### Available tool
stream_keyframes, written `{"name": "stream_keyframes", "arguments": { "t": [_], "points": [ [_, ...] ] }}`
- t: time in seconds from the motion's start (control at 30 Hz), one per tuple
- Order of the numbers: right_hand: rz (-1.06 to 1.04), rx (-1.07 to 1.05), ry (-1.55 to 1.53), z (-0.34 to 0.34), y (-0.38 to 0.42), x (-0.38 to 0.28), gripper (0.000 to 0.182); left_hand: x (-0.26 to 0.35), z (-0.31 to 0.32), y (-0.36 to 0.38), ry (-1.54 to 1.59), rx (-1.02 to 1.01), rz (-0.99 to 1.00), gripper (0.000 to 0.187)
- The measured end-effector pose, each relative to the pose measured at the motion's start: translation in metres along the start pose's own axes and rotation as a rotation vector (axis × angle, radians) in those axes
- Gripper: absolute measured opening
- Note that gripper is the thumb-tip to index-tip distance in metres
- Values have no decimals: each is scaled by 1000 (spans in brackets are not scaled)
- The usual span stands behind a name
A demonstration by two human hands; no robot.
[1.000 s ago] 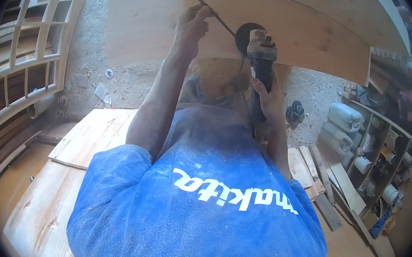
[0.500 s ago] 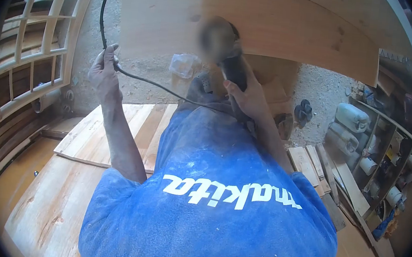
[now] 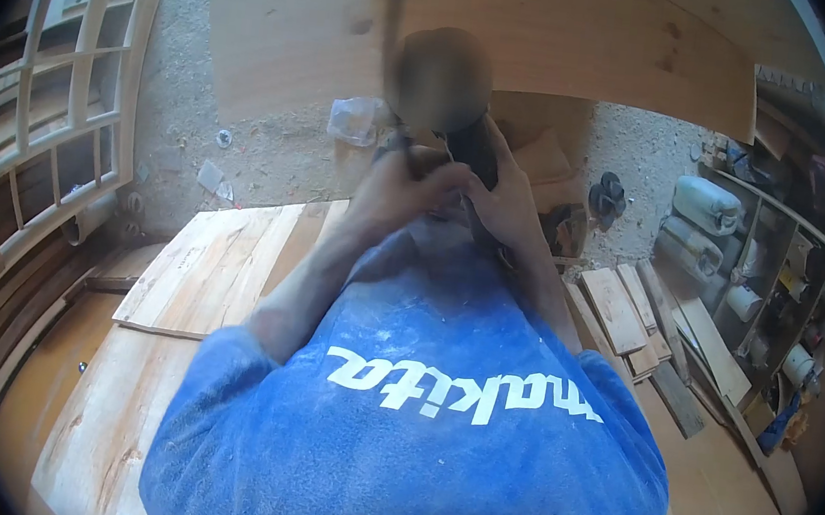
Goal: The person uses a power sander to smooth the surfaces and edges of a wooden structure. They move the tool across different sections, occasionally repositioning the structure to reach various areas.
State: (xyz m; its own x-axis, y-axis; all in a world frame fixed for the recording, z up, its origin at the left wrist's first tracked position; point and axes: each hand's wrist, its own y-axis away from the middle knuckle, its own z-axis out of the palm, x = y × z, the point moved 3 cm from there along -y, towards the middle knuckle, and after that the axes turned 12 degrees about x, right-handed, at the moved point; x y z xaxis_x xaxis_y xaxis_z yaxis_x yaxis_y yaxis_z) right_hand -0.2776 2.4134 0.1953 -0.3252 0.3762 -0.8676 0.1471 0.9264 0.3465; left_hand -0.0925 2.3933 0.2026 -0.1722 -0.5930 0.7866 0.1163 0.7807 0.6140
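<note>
A handheld disc sander is lifted in front of my body, its round disc turned up towards me and blurred. My right hand is wrapped round the sander's dark body. Close against it, my left hand is closed on the black power cord, its fingers touching or nearly touching the sander; the exact contact is hidden. The cord runs from that hand up past the disc's left side. Beyond the sander lies a broad wooden panel.
A lattice wooden frame leans at the left. Jointed boards lie beside my left arm. At the right are wood offcuts, white plastic jugs and a shelf rack. A clear plastic bag sits on the floor.
My left hand has come inward from the far left, bringing the cord to the sander. The sander's disc has tilted up to face me.
</note>
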Motion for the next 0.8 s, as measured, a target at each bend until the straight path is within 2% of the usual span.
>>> {"name": "stream_keyframes", "arguments": {
  "t": [0.07,0.17,0.23,0.33,0.47,0.53,0.57,0.67,0.73,0.77,0.8],
  "points": [
    [-40,23,35,-8,2,2,82,-6,30,-7,-32,-12,-41,44],
    [30,64,48,-18,12,12,83,-2,47,-14,-26,-2,-100,49],
    [-62,148,33,-34,17,21,82,-5,65,-19,-16,-14,-75,47],
    [56,169,33,-50,19,25,81,-7,86,-30,11,-50,-54,46],
    [-11,277,3,-66,19,35,79,-5,114,-44,59,-133,-5,47],
    [140,290,-77,-69,23,38,78,5,116,-42,1,-128,-38,45],
    [140,284,-79,-64,23,38,78,7,113,-40,-56,-123,-75,43],
    [54,211,-214,-39,14,43,77,4,80,-24,103,-54,-143,37],
    [-198,163,73,-17,10,33,79,-10,57,-13,208,-1,-153,36],
    [-203,162,66,-8,8,26,79,-17,44,-12,322,45,-158,36],
    [-119,79,37,2,7,13,82,-24,34,-11,316,49,-156,36]
  ]
}}
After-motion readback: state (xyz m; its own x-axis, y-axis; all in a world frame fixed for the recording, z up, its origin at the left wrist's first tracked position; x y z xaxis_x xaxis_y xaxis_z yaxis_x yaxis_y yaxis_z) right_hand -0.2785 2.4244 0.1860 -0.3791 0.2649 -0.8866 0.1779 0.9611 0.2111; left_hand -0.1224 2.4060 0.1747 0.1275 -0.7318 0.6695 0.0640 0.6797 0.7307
